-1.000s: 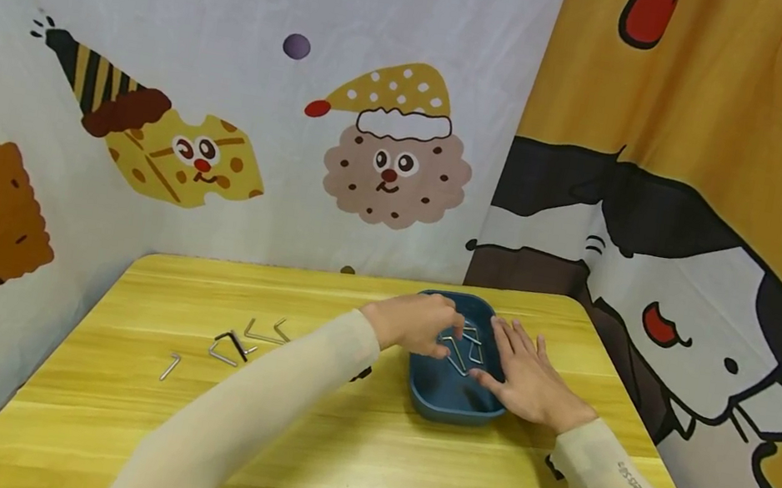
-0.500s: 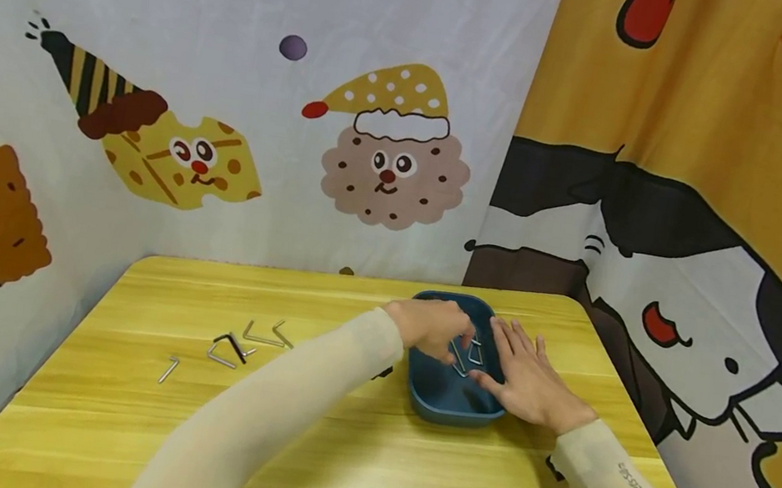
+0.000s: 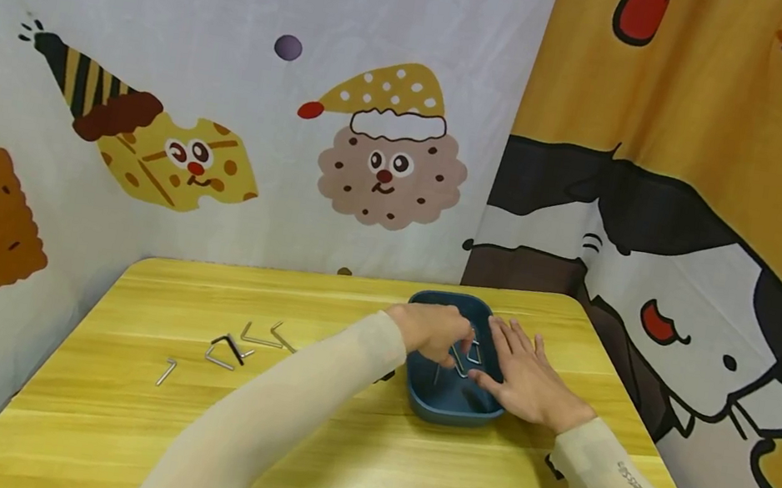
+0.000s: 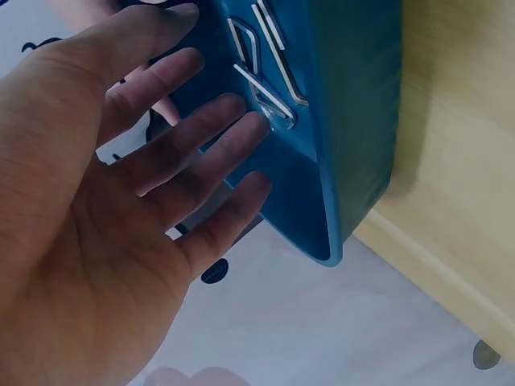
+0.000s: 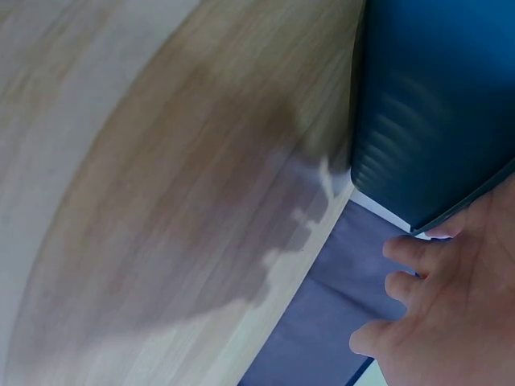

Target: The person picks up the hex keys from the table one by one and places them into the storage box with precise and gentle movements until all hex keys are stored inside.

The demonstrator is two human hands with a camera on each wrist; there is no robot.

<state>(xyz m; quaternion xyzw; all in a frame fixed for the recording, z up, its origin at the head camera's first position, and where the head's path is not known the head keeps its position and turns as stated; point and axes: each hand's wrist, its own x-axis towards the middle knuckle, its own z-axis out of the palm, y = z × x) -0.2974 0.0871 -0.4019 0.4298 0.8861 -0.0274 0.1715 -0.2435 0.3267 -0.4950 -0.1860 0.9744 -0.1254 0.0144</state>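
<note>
My left hand point(image 3: 429, 330) hangs over the dark blue box point(image 3: 449, 415), fingers loosely bent downward. In the left wrist view its fingers are spread apart and hold nothing. Several L-shaped hex keys point(image 4: 261, 84) lie on the floor of the box, partly crossing one another. A thin grey piece point(image 3: 437, 375) shows in the box just below the left hand in the head view. Along the box's right side lies my right hand point(image 3: 529, 383), fingers straight, thumb reaching over the rim. The right wrist view shows those fingers at the rim point(image 5: 463, 205).
To the left on the wooden table point(image 3: 356, 475) lie several more hex keys: a short silver one point(image 3: 167, 372), a black one point(image 3: 231, 347) and brassy ones point(image 3: 261, 341). A printed curtain point(image 3: 255, 89) hangs behind the table's far edge.
My left hand has moved a little right and lower over the box. The thin grey piece now shows beneath it. My right hand has stayed at the box's side.
</note>
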